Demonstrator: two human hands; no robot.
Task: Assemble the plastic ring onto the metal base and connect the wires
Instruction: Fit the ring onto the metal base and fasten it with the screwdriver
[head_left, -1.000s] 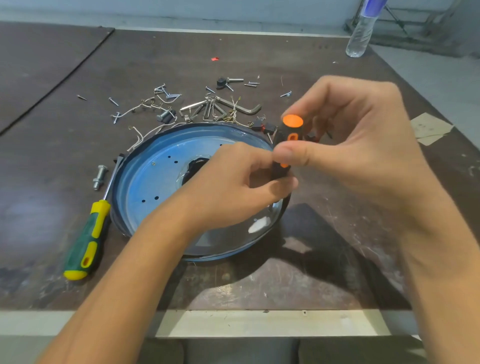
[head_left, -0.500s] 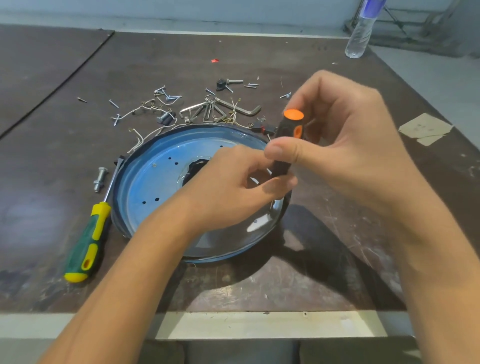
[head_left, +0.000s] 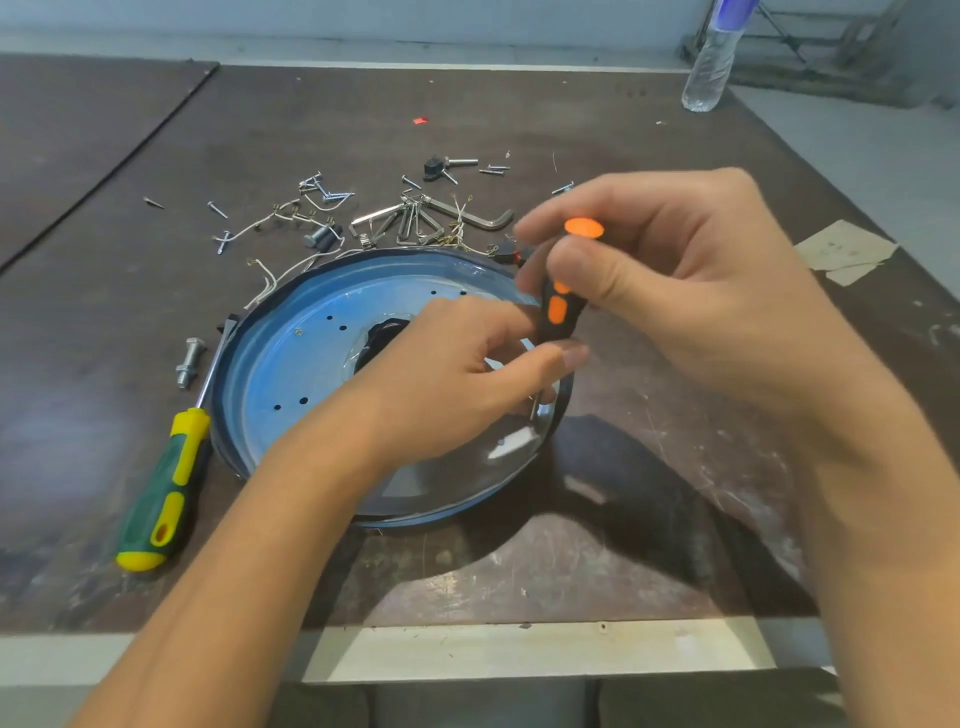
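Note:
A round metal base (head_left: 291, 374) with a blue film lies on the table, and a black plastic ring (head_left: 224, 452) runs around its rim. An orange-and-black screwdriver (head_left: 558, 312) stands upright over the base's right side. My right hand (head_left: 691, 291) pinches its handle near the orange cap. My left hand (head_left: 447, 384) reaches over the base, and its thumb and fingers curl around the screwdriver's lower handle and shaft. What the tip touches is hidden by my left hand. Thin white wires (head_left: 270, 283) lie just behind the base.
A green-and-yellow screwdriver (head_left: 161, 493) lies left of the base, with a bolt (head_left: 189, 361) beside its shaft. Loose screws and hex keys (head_left: 488, 221) are scattered behind the base. A plastic bottle (head_left: 709, 67) stands at the far right, and a paper scrap (head_left: 844, 252) lies to the right.
My right fingers have shifted on the screwdriver handle, which has turned and now stands more upright. My left hand has stayed at the screwdriver's lower end. The base has not moved.

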